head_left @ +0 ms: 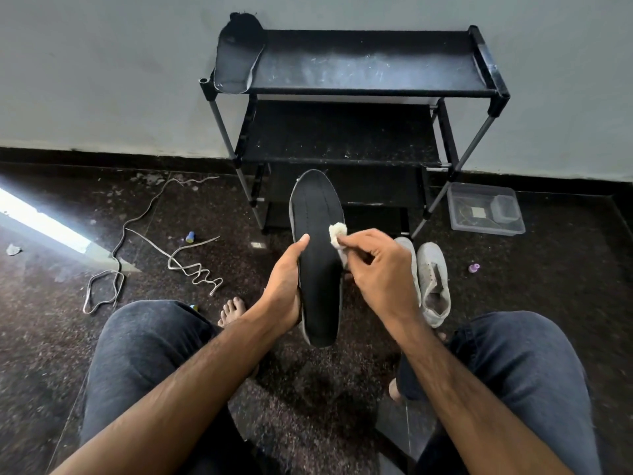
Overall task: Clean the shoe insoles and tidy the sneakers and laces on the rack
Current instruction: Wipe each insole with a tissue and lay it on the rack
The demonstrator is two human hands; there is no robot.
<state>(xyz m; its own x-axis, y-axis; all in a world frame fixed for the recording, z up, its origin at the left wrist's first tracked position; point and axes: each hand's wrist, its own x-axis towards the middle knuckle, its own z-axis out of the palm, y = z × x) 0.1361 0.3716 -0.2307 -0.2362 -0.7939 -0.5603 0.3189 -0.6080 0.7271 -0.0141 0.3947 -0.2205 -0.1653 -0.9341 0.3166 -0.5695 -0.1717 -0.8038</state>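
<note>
I sit with my knees apart, and between them my left hand (286,293) grips the black insole (320,265) from its left edge, thumb lying up along the rim and fingers wrapped behind, heel end down toward me and toe end tilted away toward the rack. My right hand (380,269) pinches a small white wad of cloth (337,232) between thumb and curled fingers, pressing it on the insole's right edge a little past the middle. So I judge I am in the wiping step on the 2nd insole, since 1 insole (238,56) already rests on the left end of the rack's top shelf. Next I think the wad should be drawn along the dark face toward the toe while my left hand holds the piece steady, with light pressure so it does not buckle. Just beyond my right hand the 2 white sneakers (433,282) sit side by side on the floor, unlaced. To my left 2 laces (191,265) lie loose and tangled, well apart from the shoes. Farther off stands the black rack (359,94) against the wall, a clear plastic box (486,209) beside its right leg
</note>
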